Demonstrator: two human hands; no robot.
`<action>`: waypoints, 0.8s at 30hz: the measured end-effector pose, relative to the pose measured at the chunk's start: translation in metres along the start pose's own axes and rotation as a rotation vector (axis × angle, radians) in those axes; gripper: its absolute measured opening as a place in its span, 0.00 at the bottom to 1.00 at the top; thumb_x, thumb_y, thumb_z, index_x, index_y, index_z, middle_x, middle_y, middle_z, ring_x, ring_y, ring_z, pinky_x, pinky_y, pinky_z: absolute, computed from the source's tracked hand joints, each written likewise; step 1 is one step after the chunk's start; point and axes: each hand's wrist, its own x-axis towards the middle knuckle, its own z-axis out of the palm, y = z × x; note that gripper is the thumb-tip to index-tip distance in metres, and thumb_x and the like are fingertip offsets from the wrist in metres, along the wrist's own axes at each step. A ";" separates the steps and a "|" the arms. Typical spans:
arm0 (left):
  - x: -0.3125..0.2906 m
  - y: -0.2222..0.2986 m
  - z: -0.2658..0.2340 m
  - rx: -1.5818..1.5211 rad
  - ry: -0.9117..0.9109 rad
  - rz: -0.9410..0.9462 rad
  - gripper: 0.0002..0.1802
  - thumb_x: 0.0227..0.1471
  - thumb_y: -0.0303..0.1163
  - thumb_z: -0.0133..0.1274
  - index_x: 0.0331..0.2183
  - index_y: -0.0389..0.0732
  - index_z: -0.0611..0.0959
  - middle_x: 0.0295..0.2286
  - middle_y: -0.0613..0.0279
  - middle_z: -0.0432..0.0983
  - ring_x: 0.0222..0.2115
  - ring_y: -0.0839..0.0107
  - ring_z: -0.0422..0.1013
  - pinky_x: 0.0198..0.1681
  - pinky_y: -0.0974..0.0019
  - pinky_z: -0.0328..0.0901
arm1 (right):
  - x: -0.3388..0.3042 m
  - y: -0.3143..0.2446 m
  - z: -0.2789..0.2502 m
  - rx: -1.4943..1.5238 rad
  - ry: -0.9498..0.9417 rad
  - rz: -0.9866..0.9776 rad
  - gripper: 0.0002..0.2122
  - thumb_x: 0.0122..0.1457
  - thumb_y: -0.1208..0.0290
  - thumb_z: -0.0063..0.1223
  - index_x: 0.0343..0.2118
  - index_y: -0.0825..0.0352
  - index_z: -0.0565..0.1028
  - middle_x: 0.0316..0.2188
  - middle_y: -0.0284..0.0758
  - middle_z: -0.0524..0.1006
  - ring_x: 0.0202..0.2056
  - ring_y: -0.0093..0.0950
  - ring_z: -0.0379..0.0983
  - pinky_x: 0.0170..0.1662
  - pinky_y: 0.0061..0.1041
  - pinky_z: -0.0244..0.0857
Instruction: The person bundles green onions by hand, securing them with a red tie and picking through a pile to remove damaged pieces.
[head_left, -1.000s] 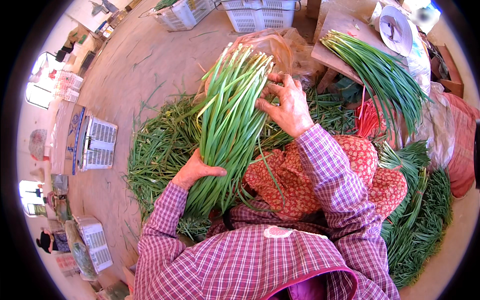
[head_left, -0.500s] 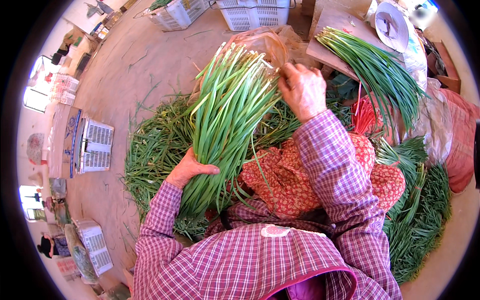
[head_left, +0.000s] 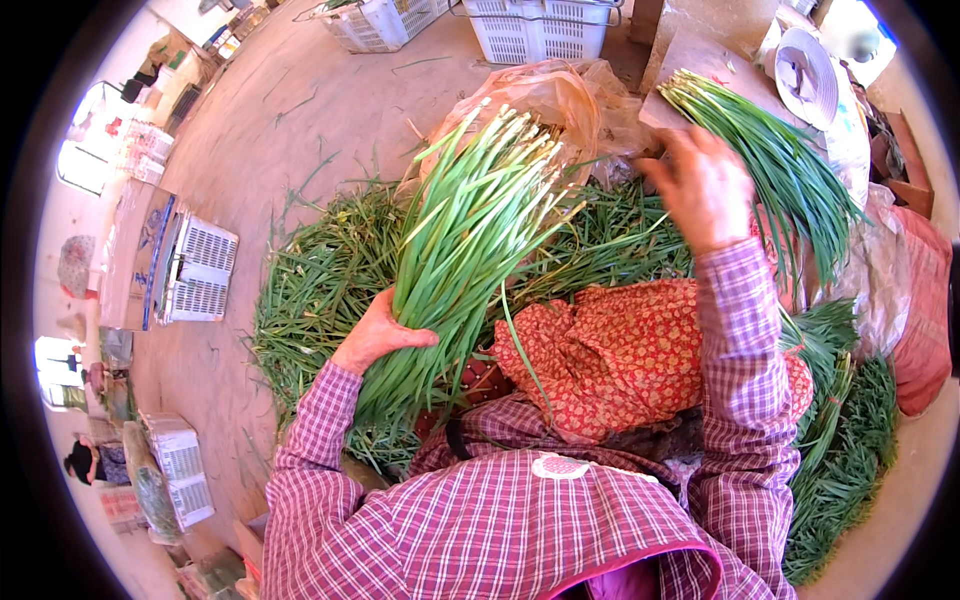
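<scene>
In my left hand (head_left: pixel 385 338) is a large bunch of garlic chives (head_left: pixel 470 240), gripped around its lower green part with the thumb across the front. The pale stalk ends point up and away; the leaves hang toward my lap. My right hand (head_left: pixel 705 190) is raised to the right of the bunch, apart from it. Its fingers are curled toward the thumb and slightly blurred; whether a thin strand lies between them is unclear. A heap of loose chive leaves (head_left: pixel 325 270) spreads beneath and around the bunch. Red floral cloth (head_left: pixel 600 350) covers my lap.
An orange plastic bag (head_left: pixel 570 95) lies beyond the bunch. More chives (head_left: pixel 770 160) rest on a board (head_left: pixel 695 55) at the right, near a white hat (head_left: pixel 806 75). Tied chives (head_left: pixel 850 470) are piled lower right. White crates (head_left: pixel 535 35) stand at the back and left.
My right hand has moved away from the stalk ends, to the right. The bunch stays in my left hand. The whole view has shifted slightly.
</scene>
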 end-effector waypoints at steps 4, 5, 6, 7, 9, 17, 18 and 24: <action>0.006 0.005 0.005 0.030 -0.001 0.027 0.46 0.34 0.26 0.70 0.56 0.33 0.67 0.49 0.59 0.72 0.49 0.71 0.69 0.56 0.65 0.63 | 0.006 -0.072 0.000 0.310 0.057 -0.315 0.15 0.49 0.57 0.63 0.35 0.60 0.79 0.33 0.33 0.75 0.44 0.32 0.71 0.53 0.43 0.61; 0.007 0.007 0.007 0.034 0.001 0.019 0.46 0.35 0.26 0.70 0.56 0.32 0.67 0.49 0.59 0.72 0.48 0.72 0.69 0.56 0.65 0.63 | 0.006 -0.080 0.002 0.287 0.056 -0.328 0.14 0.48 0.57 0.64 0.35 0.60 0.79 0.33 0.32 0.75 0.45 0.32 0.70 0.53 0.45 0.59; 0.008 0.011 0.010 0.034 -0.003 0.020 0.46 0.35 0.26 0.70 0.56 0.32 0.67 0.49 0.59 0.72 0.48 0.72 0.69 0.56 0.65 0.63 | 0.006 -0.083 0.003 0.291 0.020 -0.344 0.14 0.47 0.58 0.63 0.35 0.59 0.79 0.34 0.32 0.75 0.46 0.32 0.69 0.53 0.46 0.59; 0.007 0.018 0.013 0.066 0.004 0.051 0.46 0.35 0.26 0.69 0.56 0.32 0.67 0.49 0.59 0.73 0.48 0.72 0.69 0.56 0.65 0.63 | 0.007 -0.085 0.006 0.298 -0.016 -0.363 0.13 0.47 0.59 0.63 0.35 0.58 0.80 0.34 0.32 0.75 0.47 0.32 0.69 0.53 0.48 0.59; 0.008 0.021 0.014 0.096 0.010 0.081 0.45 0.35 0.26 0.69 0.56 0.32 0.67 0.49 0.59 0.73 0.48 0.72 0.69 0.55 0.66 0.63 | 0.008 -0.086 0.015 0.336 0.011 -0.389 0.10 0.48 0.64 0.61 0.34 0.57 0.79 0.32 0.32 0.76 0.43 0.32 0.71 0.52 0.45 0.60; 0.006 0.008 0.007 0.162 0.026 0.111 0.42 0.33 0.27 0.67 0.54 0.32 0.71 0.45 0.59 0.76 0.45 0.73 0.71 0.53 0.66 0.64 | 0.016 0.003 0.021 0.105 0.098 -0.121 0.05 0.52 0.68 0.57 0.32 0.57 0.77 0.25 0.33 0.77 0.30 0.34 0.77 0.38 0.38 0.69; 0.009 0.007 0.008 0.158 0.019 0.116 0.42 0.33 0.27 0.67 0.54 0.32 0.71 0.45 0.59 0.76 0.45 0.73 0.71 0.53 0.66 0.64 | 0.013 0.021 0.015 0.042 -0.013 -0.009 0.06 0.52 0.66 0.58 0.33 0.57 0.78 0.25 0.33 0.77 0.31 0.34 0.76 0.38 0.37 0.68; 0.010 0.000 0.002 0.309 0.121 0.218 0.40 0.34 0.30 0.66 0.52 0.32 0.72 0.42 0.56 0.78 0.42 0.72 0.73 0.50 0.65 0.66 | -0.003 -0.008 0.004 0.195 0.128 -0.153 0.06 0.50 0.63 0.61 0.31 0.56 0.79 0.27 0.31 0.75 0.35 0.33 0.73 0.41 0.36 0.66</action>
